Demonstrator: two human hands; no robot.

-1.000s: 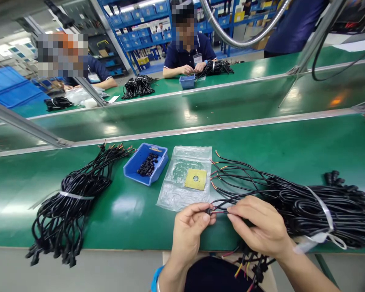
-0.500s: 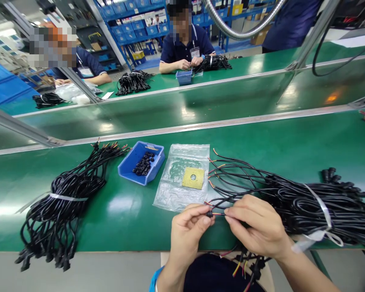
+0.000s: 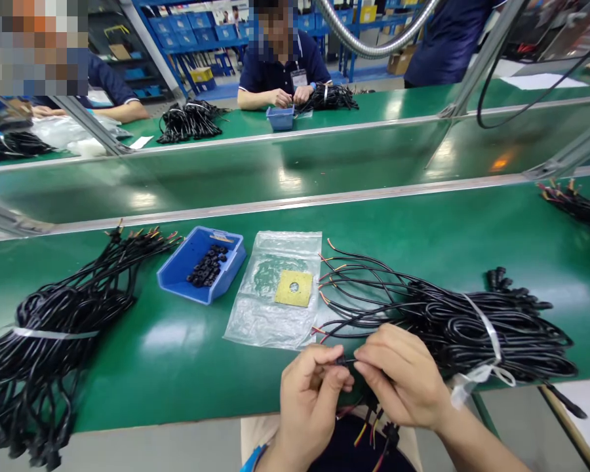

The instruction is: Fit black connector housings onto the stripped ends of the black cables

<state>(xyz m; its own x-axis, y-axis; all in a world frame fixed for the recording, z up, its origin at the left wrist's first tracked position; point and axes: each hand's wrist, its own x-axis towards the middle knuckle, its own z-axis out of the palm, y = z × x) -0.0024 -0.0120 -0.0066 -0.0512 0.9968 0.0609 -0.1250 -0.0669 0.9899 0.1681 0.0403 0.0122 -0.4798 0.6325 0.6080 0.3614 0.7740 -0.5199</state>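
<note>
My left hand pinches a small black cable fitting between thumb and forefinger. My right hand grips a thin black cable close to the fitting, and the cable's end runs into it; how deep is hidden by my fingers. Just beyond my right hand lies a bundle of black cables, tied with a white band, its bare coloured wire ends fanned to the left. Below my hands, over my lap, hang several black connectors with red and yellow wires.
A clear zip bag carries a yellow square pad with a hole. Left of it, a blue bin holds small black fittings. Another tied cable bundle lies far left. Across the divider, a person handles cables.
The view has swung right, so everything on the bench appears further left. The coloured wires visible between my hands before are now out of sight, with black cable sheath at the fitting.
</note>
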